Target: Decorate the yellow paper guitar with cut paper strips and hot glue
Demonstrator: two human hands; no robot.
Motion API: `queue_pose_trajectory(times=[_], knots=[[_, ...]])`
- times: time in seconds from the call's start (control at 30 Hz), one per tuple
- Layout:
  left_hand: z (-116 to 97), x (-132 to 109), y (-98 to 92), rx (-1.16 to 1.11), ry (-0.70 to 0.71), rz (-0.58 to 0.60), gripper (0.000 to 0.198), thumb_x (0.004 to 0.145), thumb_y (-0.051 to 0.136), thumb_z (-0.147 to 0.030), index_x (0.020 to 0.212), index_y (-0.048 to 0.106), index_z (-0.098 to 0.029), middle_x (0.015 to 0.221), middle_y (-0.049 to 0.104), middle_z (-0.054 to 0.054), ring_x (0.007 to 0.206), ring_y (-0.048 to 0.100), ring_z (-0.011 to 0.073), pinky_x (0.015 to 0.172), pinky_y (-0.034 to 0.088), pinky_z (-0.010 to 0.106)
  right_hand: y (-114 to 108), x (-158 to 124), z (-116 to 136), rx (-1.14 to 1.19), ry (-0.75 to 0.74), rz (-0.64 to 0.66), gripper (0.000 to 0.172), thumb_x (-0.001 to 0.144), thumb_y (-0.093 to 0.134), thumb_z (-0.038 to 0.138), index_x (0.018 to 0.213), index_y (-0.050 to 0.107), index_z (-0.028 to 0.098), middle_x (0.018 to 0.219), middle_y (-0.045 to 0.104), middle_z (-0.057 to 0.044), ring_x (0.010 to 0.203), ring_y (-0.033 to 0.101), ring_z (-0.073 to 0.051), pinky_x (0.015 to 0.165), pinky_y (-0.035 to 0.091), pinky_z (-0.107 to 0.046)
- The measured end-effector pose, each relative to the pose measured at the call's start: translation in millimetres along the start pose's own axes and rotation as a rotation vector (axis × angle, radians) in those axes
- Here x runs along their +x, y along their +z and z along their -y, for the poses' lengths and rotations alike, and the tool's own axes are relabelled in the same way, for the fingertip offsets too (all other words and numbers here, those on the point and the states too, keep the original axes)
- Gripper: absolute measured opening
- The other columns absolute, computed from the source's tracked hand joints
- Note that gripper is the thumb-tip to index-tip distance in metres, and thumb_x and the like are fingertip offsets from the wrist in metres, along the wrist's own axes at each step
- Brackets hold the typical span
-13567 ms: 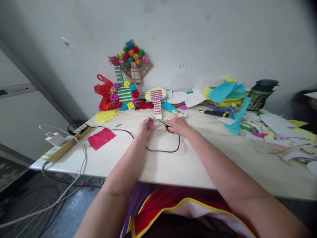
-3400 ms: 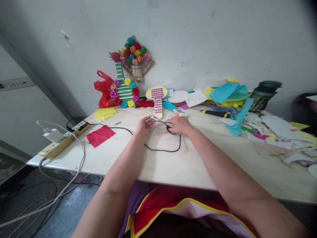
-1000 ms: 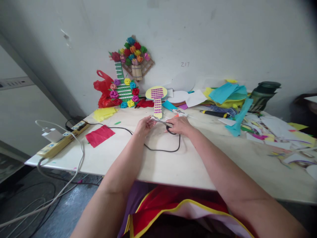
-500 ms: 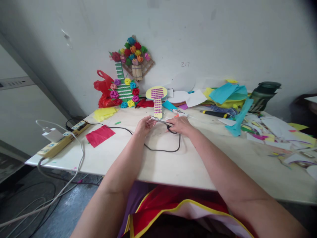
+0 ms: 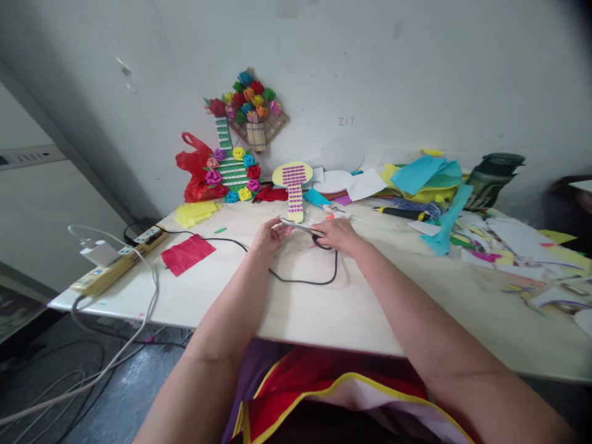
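Observation:
My right hand [image 5: 341, 234] is closed round the black handles of a pair of scissors [image 5: 300, 227], whose blades point left. Fingers pinched together, my left hand [image 5: 272, 235] is at the blade tips; whatever it holds there is too small to make out. Just beyond the blades stands a yellow paper shape with purple and white strips [image 5: 295, 185], a round top above a narrow stem. A hot glue gun [image 5: 337, 211], mostly white with some orange, lies behind my right hand. Its black cord [image 5: 305, 282] loops under my left forearm.
At left are a power strip [image 5: 99, 277] with a white charger and a sheet of red crepe paper [image 5: 188, 254]. Paper flower crafts [image 5: 234, 169] stand against the wall. Paper scraps [image 5: 518, 240], a black-handled tool [image 5: 401, 213] and a dark green bottle [image 5: 494, 180] occupy the right.
The scissors' blades look slightly closer together than before. Both hands stay in nearly the same place, and the view has shifted very slightly.

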State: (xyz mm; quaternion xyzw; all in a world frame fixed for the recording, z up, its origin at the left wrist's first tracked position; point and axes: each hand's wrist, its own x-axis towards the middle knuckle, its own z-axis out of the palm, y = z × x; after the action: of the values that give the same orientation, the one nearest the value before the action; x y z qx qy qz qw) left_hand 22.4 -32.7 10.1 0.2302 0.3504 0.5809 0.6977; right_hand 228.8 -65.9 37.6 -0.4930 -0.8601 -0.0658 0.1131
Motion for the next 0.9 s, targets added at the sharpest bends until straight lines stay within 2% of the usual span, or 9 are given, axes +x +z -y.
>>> queue_pose_trajectory(times=[0.23, 0.4, 0.47, 0.6, 0.9], knots=[[-1.8, -2.7, 0.7, -0.017, -0.014, -0.005, 0.013, 0.073, 0.050, -0.008, 0.083, 0.059, -0.009, 0.064, 0.066, 0.010, 0.061, 0.067, 0.0198, 0.058, 0.055, 0.025, -2.7, -1.8, 1.9, -0.016, 0.007, 0.028, 0.039, 0.074, 0.053, 0.056, 0.100, 0.065, 0.029, 0.092, 0.068, -0.002, 0.085, 0.057, -0.020, 0.061, 0.031, -0.026], [-2.3, -3.5, 0.7, 0.003, -0.044, 0.009, 0.011, 0.074, 0.048, -0.006, 0.077, 0.057, -0.010, 0.065, 0.065, 0.010, 0.065, 0.067, 0.0198, 0.059, 0.056, 0.025, -1.4, -1.8, 0.8, -0.033, 0.010, 0.023, 0.042, 0.072, 0.053, 0.058, 0.100, 0.064, 0.029, 0.092, 0.068, -0.002, 0.085, 0.058, -0.020, 0.058, 0.030, -0.026], [-1.8, -3.3, 0.1, -0.004, -0.046, 0.032, 0.010, 0.075, 0.047, -0.006, 0.074, 0.056, -0.010, 0.057, 0.061, 0.007, 0.062, 0.066, 0.0186, 0.061, 0.056, 0.026, -1.3, -2.1, 0.8, -0.037, 0.001, 0.013, 0.042, 0.072, 0.053, 0.058, 0.099, 0.064, 0.029, 0.092, 0.068, -0.002, 0.085, 0.059, -0.020, 0.058, 0.029, -0.026], [-0.8, -3.3, -0.9, -0.045, -0.056, 0.099, 0.014, 0.076, 0.046, -0.006, 0.067, 0.054, -0.012, 0.041, 0.041, -0.003, 0.051, 0.061, 0.0145, 0.066, 0.056, 0.029, -1.6, -2.8, 1.3, -0.043, -0.008, 0.005, 0.040, 0.073, 0.053, 0.057, 0.098, 0.064, 0.028, 0.092, 0.068, -0.003, 0.086, 0.059, -0.021, 0.057, 0.030, -0.026], [-1.3, -5.7, 1.1, -0.017, -0.063, 0.086, 0.017, 0.077, 0.045, -0.005, 0.063, 0.053, -0.013, 0.041, 0.039, -0.003, 0.049, 0.060, 0.0141, 0.063, 0.056, 0.027, 1.5, -2.1, -0.3, -0.028, -0.011, 0.003, 0.043, 0.071, 0.055, 0.056, 0.102, 0.064, 0.028, 0.093, 0.068, -0.003, 0.087, 0.059, -0.020, 0.059, 0.030, -0.026]])
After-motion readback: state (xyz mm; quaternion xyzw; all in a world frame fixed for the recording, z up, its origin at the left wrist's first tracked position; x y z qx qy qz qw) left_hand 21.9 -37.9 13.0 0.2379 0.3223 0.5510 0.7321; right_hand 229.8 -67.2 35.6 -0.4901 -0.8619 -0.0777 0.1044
